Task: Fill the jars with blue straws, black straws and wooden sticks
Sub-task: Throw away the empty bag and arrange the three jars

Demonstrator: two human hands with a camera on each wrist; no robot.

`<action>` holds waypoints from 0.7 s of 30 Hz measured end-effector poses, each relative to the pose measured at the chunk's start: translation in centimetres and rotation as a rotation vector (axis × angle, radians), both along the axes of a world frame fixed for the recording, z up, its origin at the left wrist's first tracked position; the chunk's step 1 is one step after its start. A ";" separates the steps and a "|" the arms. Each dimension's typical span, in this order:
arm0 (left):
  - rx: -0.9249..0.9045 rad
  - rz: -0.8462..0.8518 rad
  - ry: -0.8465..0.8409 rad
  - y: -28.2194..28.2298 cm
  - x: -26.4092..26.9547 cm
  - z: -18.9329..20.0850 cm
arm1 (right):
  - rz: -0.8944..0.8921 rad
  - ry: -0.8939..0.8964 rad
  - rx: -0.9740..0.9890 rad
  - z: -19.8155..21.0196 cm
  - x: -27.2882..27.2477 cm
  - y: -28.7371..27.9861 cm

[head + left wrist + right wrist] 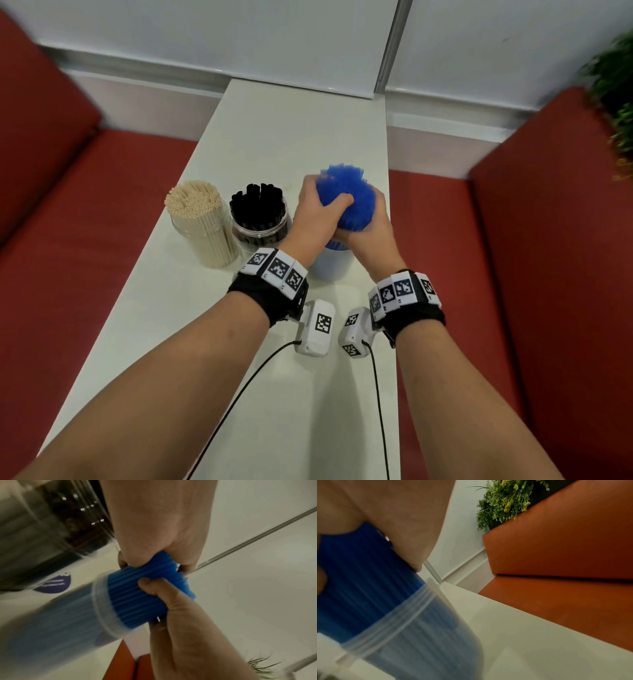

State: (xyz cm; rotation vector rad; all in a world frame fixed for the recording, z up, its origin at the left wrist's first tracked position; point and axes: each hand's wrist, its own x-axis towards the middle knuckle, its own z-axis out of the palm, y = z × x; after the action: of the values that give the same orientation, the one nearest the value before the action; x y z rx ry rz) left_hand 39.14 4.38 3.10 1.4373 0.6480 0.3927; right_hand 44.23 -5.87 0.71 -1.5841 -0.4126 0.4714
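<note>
Gripping blue straws (346, 198) in clear jar (334, 262): left hand (311, 216), right hand (368, 229) both wrapped tight; black-straw jar (260, 222) at 9 o'clock.

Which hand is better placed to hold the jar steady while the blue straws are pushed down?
Right, probably. The right hand grips the blue straws lowest, just above the jar. The left hand grips higher, better for pushing.

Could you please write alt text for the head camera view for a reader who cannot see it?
Both hands, left and right, grip a bundle of blue plastic straws in a clear jar on a white table, beside jars of black straws and wooden sticks.
</note>
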 end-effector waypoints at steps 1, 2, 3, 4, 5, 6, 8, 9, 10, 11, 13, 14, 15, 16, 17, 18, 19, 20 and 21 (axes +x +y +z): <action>0.023 0.022 -0.041 0.3 0.0 0.7 | -0.016 -0.030 0.006 0.1 0.2 -0.4; 0.054 0.050 -0.090 0.6 -0.1 1.3 | -0.035 -0.045 0.037 0.2 0.5 -0.9; 0.094 0.089 -0.141 0.9 -0.2 1.8 | -0.067 -0.039 0.090 0.2 0.6 -1.5; 0.128 0.134 -0.191 1.2 -0.4 2.2 | -0.117 -0.021 0.150 0.3 0.7 -2.3; 0.148 0.178 -0.229 1.5 -0.6 2.4 | -0.181 0.006 0.205 0.4 0.8 -2.9; 0.157 0.212 -0.251 1.7 -0.7 2.4 | -0.246 0.033 0.241 0.5 0.9 -3.3; 0.177 0.213 -0.229 2.1 -0.6 1.9 | -0.314 0.019 0.245 0.6 0.6 -3.2; 0.200 0.177 -0.194 2.0 -0.4 1.4 | -0.305 -0.011 0.210 0.7 0.3 -2.7; 0.230 0.136 -0.149 1.7 -0.2 0.8 | -0.267 -0.045 0.154 0.6 0.0 -2.1; 0.253 0.093 -0.097 1.4 -0.1 0.2 | -0.213 -0.076 0.089 0.5 -0.4 -1.3; 0.204 0.016 -0.013 0.5 0.1 -1.1 | -0.144 -0.105 -0.004 0.0 -0.7 -0.2; 0.145 -0.002 -0.002 0.2 0.1 -1.6 | -0.157 -0.103 -0.011 -0.2 -0.6 0.1; 0.099 0.005 -0.008 0.0 0.0 -1.8 | -0.205 -0.094 -0.001 -0.2 -0.5 0.2; 0.066 0.044 -0.023 0.0 0.0 -1.7 | -0.271 -0.080 0.013 -0.3 -0.2 0.2; 0.034 0.108 -0.046 0.2 0.0 -1.7 | -0.334 -0.060 0.036 -0.2 0.0 0.1; 0.002 0.176 -0.079 0.5 0.1 -1.5 | -0.380 -0.034 0.074 -0.2 0.0 0.0; -0.015 0.222 -0.109 0.8 0.1 -1.3 | -0.405 -0.008 0.112 -0.1 0.0 -0.1; -0.006 0.233 -0.120 0.9 0.2 -1.3 | -0.407 0.012 0.129 -0.1 -0.2 -0.1; 0.023 0.209 -0.105 1.0 0.2 -1.2 | -0.379 0.026 0.117 0.0 -0.5 0.0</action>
State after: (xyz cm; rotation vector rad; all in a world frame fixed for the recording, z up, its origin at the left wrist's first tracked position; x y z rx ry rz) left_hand 39.38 5.33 1.88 1.3657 0.7126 0.6366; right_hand 43.73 -5.89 0.70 -1.4966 -0.1113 0.1734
